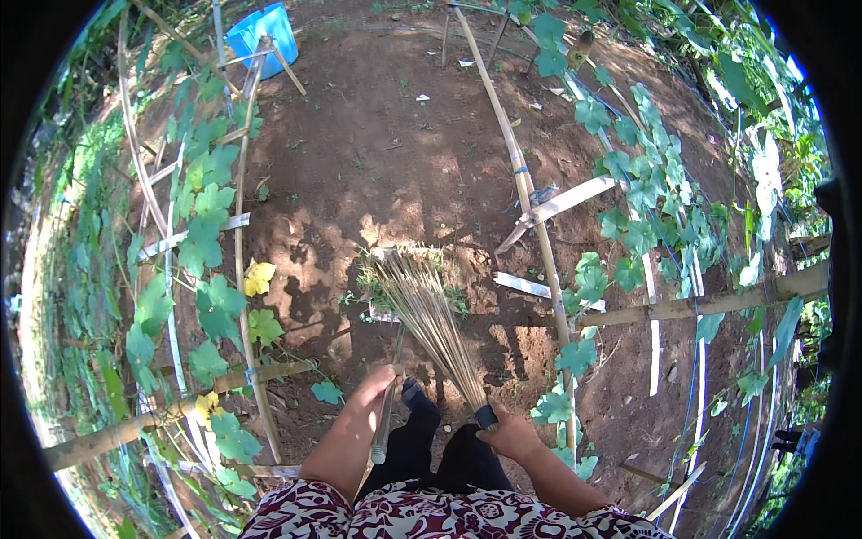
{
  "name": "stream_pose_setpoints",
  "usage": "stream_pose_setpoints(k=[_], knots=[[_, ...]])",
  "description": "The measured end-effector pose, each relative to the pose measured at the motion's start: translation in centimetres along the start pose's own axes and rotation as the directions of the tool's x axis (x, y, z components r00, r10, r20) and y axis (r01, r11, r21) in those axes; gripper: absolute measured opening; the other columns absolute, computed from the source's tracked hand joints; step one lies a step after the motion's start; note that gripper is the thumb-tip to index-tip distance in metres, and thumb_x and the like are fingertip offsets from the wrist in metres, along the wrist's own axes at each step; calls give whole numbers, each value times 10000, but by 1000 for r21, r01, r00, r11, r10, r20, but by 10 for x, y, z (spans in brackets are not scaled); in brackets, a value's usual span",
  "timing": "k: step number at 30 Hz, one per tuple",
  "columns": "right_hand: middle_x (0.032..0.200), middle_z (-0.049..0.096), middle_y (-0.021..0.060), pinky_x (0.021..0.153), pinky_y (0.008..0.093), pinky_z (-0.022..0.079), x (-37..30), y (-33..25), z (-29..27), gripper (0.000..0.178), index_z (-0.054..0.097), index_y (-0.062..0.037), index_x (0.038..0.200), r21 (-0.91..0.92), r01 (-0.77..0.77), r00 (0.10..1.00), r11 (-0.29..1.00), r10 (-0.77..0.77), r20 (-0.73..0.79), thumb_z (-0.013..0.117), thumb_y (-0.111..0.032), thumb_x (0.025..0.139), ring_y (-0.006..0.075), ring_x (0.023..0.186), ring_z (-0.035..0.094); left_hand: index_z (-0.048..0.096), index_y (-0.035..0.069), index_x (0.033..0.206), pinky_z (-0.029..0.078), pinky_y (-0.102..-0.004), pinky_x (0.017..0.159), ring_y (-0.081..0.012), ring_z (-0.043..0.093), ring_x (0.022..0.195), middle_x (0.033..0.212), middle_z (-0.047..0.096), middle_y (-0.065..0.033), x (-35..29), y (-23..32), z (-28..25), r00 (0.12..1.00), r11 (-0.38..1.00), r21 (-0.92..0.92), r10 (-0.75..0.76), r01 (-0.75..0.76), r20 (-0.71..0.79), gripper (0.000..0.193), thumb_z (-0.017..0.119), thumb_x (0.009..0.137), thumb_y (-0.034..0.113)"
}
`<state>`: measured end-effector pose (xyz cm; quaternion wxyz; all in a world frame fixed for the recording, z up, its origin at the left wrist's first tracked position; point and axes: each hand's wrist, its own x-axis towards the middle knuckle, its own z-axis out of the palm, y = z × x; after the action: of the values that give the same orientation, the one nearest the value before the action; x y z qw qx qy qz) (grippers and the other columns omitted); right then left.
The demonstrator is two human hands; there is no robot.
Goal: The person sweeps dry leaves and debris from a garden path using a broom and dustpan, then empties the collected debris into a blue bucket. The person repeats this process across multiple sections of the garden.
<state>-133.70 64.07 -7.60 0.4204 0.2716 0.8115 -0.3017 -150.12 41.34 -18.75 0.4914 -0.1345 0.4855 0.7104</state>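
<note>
My right hand (514, 436) is wrapped round the dark bound end of a stick broom (426, 314). Its thin tan bristles fan out forward and to the left, their tips over a heap of green weeds (368, 280). In my left hand (382, 379) is a long thin handle (386, 420), slanting from beside my leg up to the heap. At its far end a pale flat edge (382, 315) shows under the weeds. It looks like a dustpan, but the greens and bristles hide most of it.
Bamboo trellises with leafy vines run along the left (242, 269) and right (539, 216). A bamboo crossbar (700, 301) reaches in from the right. On the brown soil (377, 153) lie dry leaves and a pale slat (523, 286). A blue container (262, 40) stands far left.
</note>
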Motion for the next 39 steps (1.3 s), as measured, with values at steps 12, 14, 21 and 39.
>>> stream_pose_setpoints(k=[12,14,21,39], knots=[[977,611,226,837,407,466,114,-76,-150,673,419,-60,1233,50,26,998,998,-23,-60,644,-426,714,349,951,590,500,68,734,340,-226,404,-68,445,476,643,490,8,122,161,1,997,996,47,-77,78,-19,170,568,823,196],[937,616,227,804,414,470,131,-90,-179,649,426,-44,1199,20,102,985,995,-99,-139,644,-416,715,342,919,601,515,34,845,353,-217,422,-60,432,483,655,489,23,144,184,2,968,988,-87,147,-131,204,191,575,831,215],[917,615,236,782,407,479,203,-123,-260,695,380,-18,1244,84,165,982,983,-155,-109,655,-373,713,386,893,595,526,92,693,361,-210,367,-66,453,425,568,480,13,232,253,16,990,989,-148,-24,3,-136,152,535,833,152],[908,625,225,807,398,467,322,-325,-454,689,420,-1,1216,148,108,988,983,-90,-124,677,-387,706,364,883,609,513,74,589,336,-261,335,-111,422,362,492,445,-1,397,517,-22,914,925,269,-157,269,-373,207,560,784,129]])
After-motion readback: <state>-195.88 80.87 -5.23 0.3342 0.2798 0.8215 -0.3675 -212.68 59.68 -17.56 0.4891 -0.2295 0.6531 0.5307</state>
